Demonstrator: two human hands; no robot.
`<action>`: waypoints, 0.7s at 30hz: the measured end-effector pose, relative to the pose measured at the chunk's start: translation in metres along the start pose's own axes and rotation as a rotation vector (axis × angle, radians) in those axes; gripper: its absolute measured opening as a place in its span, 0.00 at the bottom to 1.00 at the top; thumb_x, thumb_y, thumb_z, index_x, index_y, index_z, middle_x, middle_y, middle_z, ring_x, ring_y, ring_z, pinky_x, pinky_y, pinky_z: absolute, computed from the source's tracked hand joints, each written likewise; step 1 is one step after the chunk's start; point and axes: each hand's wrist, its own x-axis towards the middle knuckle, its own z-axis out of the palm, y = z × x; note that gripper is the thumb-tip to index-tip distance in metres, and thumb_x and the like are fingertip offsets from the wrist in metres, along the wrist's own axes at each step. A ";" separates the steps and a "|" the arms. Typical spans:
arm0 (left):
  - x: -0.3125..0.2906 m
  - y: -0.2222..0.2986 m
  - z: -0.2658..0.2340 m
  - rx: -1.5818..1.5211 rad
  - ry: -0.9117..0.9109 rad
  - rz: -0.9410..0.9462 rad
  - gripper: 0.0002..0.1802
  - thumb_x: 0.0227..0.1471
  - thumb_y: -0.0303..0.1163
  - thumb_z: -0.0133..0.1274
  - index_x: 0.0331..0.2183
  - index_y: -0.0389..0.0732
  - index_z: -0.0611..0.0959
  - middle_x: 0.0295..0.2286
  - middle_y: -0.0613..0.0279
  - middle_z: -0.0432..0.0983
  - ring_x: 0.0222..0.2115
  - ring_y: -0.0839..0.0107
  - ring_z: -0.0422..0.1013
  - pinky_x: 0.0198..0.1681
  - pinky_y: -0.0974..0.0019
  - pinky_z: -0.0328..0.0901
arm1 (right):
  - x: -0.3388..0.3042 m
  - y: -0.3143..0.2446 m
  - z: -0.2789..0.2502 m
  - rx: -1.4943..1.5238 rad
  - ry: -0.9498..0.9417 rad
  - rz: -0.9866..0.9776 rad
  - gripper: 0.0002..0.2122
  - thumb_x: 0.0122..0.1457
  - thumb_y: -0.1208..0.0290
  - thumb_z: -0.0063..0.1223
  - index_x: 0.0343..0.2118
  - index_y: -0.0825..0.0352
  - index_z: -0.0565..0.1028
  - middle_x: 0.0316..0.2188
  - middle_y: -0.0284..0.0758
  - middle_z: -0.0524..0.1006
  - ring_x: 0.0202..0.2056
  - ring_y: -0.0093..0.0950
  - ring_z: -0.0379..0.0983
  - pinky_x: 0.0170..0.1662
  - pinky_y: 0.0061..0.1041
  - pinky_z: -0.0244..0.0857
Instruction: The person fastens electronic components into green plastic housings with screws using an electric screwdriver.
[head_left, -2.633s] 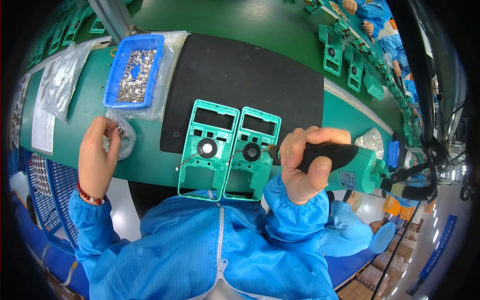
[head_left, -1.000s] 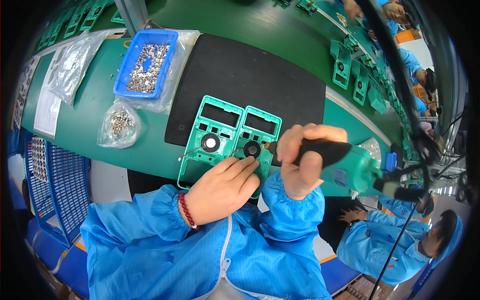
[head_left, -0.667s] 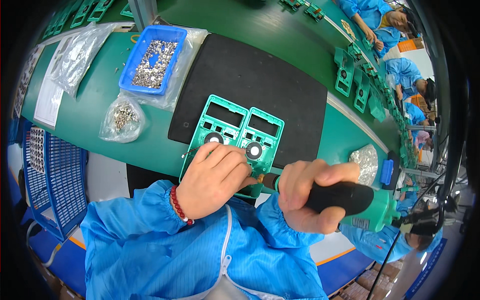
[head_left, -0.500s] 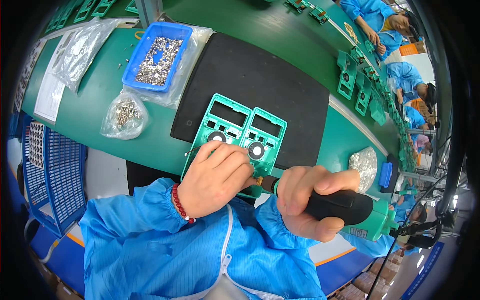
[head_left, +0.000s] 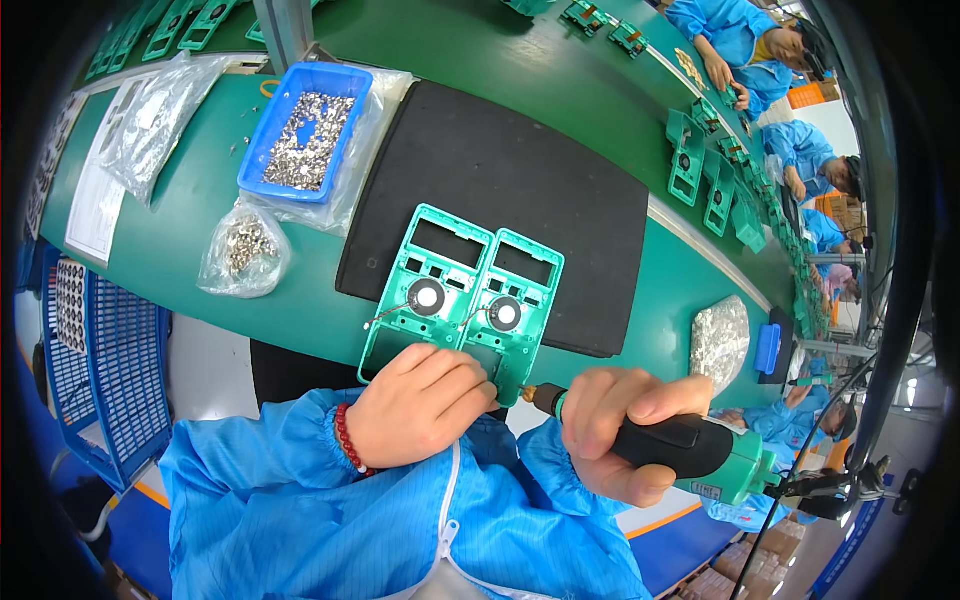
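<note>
Two green plastic housings (head_left: 404, 262) (head_left: 549, 298) stand side by side on a black mat (head_left: 490, 160), each with a round black-and-white speaker (head_left: 427, 296) and thin wires. My left hand (head_left: 425, 405) rests over their near end, its fingers curled and pressed together. The fingertips are hidden, so I cannot tell what they pinch. In my right hand (head_left: 625, 430) is a green-and-black electric screwdriver (head_left: 685, 445), held nearly level. Its brass-coloured bit end points left at the near end of the right housing, close to my left fingers.
A blue bin (head_left: 262, 150) of small metal screws stands at the back left, beside a clear bag of screws (head_left: 245, 250). Another bag (head_left: 720, 340) lies at the right. Co-workers (head_left: 755, 45) sit along a line of green housings (head_left: 686, 155). A blue crate (head_left: 105, 350) stands left.
My left hand has drawn back toward me from the speakers to the near end of the housings, uncovering both speakers. The screwdriver stays in my right hand, its bit still near the housing.
</note>
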 end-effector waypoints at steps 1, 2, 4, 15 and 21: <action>-0.001 0.000 0.000 -0.011 -0.009 0.018 0.11 0.44 0.31 0.57 0.34 0.39 0.80 0.32 0.64 0.74 0.36 0.70 0.72 0.39 0.68 0.63 | -0.002 0.000 -0.006 0.040 -0.087 -0.010 0.25 0.60 0.50 0.58 0.42 0.67 0.60 0.19 0.34 0.70 0.16 0.22 0.63 0.16 0.20 0.60; -0.001 -0.002 -0.001 -0.012 -0.014 0.024 0.11 0.44 0.31 0.57 0.34 0.39 0.80 0.32 0.64 0.74 0.36 0.70 0.72 0.39 0.68 0.63 | -0.005 0.002 -0.009 0.045 -0.075 -0.036 0.25 0.59 0.50 0.58 0.42 0.67 0.60 0.19 0.34 0.70 0.16 0.22 0.63 0.16 0.20 0.59; 0.000 -0.001 -0.001 -0.025 -0.047 0.053 0.11 0.44 0.29 0.55 0.35 0.39 0.80 0.32 0.65 0.74 0.37 0.71 0.72 0.39 0.68 0.63 | -0.005 -0.001 -0.007 0.011 -0.025 -0.034 0.26 0.59 0.50 0.58 0.42 0.68 0.60 0.19 0.34 0.70 0.16 0.22 0.63 0.16 0.19 0.59; -0.011 0.002 0.006 -0.019 -0.148 0.154 0.14 0.45 0.28 0.54 0.38 0.39 0.81 0.36 0.63 0.78 0.29 0.73 0.72 0.31 0.71 0.61 | -0.004 -0.006 0.000 -0.343 0.337 -0.064 0.27 0.60 0.45 0.54 0.43 0.67 0.61 0.18 0.30 0.68 0.15 0.18 0.59 0.17 0.16 0.55; -0.012 0.004 0.004 -0.009 -0.177 0.151 0.14 0.45 0.28 0.54 0.38 0.39 0.81 0.35 0.64 0.77 0.29 0.73 0.72 0.31 0.71 0.61 | -0.008 -0.009 -0.001 -0.205 0.433 -0.007 0.30 0.51 0.51 0.68 0.44 0.68 0.63 0.19 0.33 0.71 0.19 0.22 0.68 0.21 0.19 0.62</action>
